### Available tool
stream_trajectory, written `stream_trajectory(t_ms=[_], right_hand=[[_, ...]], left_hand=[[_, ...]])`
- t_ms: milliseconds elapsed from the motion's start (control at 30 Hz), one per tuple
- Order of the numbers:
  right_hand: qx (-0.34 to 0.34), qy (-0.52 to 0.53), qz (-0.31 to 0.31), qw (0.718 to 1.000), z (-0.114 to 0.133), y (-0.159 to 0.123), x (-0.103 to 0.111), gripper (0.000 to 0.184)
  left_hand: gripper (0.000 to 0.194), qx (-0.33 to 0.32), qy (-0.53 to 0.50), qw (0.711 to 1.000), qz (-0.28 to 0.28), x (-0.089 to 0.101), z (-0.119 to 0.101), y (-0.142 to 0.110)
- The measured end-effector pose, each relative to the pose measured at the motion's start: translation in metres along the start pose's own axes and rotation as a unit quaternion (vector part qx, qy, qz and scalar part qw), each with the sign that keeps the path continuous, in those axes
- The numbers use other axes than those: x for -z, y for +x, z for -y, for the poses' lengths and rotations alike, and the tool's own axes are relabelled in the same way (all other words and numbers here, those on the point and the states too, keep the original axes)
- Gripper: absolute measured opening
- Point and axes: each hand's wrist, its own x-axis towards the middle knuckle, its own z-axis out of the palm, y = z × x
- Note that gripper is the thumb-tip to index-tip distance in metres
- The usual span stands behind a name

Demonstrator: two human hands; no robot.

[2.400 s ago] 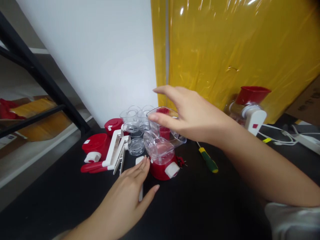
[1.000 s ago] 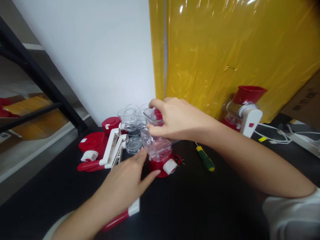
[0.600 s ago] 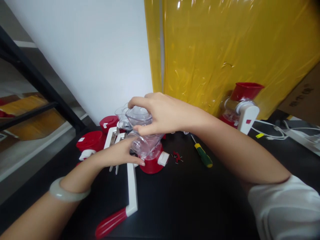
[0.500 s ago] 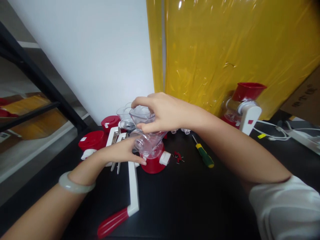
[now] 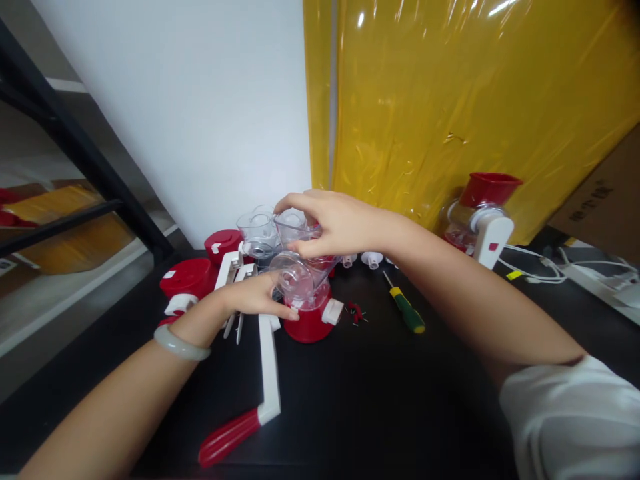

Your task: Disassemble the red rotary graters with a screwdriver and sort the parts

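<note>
A small grinder with a clear plastic body (image 5: 303, 280) and a red base (image 5: 310, 323) stands on the black table (image 5: 400, 413). My right hand (image 5: 335, 223) is closed on the clear hopper at its top. My left hand (image 5: 255, 300) pinches the top end of a white crank arm (image 5: 270, 363) against the clear barrel's open mouth. The crank's red handle (image 5: 227, 437) lies toward me on the table.
More red bases (image 5: 187, 277), clear bodies (image 5: 257, 233) and white cranks lie behind my left hand. A green-and-yellow screwdriver (image 5: 407, 315) and small red screws (image 5: 355, 312) lie to the right. An assembled grinder (image 5: 480, 217), white cables (image 5: 575, 273) and yellow film stand farther back.
My right hand came down and closed on the clear hopper. My left hand picked up a crank from the table and brought its end to the barrel mouth.
</note>
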Motion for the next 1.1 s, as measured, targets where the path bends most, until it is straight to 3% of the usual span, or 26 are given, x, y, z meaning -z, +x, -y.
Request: stream_trajectory(t_ms=[200,333,500,633,767,967,1100], right_hand=[[0.034,0.008,0.037,0.999,-0.006,0.004,0.004,0.057],[0.062,0.036,0.101,0.992,-0.010,0.011,0.016,0.060],[0.030,0.011,0.207,0.978,0.000,0.024,0.037,0.076],[-0.027,-0.055,0.256,0.965,0.020,0.032,0.042,0.090],[-0.077,-0.114,0.221,0.966,0.035,0.031,0.034,0.085],[-0.057,-0.073,0.108,0.990,0.039,0.018,0.018,0.063],[-0.064,-0.055,0.091,0.992,0.038,0.013,0.013,0.056]], left_hand=[[0.060,0.006,0.018,1.000,0.001,0.000,0.006,0.001],[0.069,-0.008,0.017,1.000,-0.005,-0.001,0.007,0.000],[0.068,-0.036,-0.006,0.999,0.014,0.000,0.006,0.003],[0.068,-0.068,-0.015,0.997,0.027,0.000,0.010,0.006],[0.064,-0.046,-0.017,0.998,0.032,0.000,0.015,0.004],[0.050,-0.031,0.006,0.999,0.025,0.000,0.013,0.002],[0.051,-0.018,0.024,0.999,0.014,-0.001,0.013,0.002]])
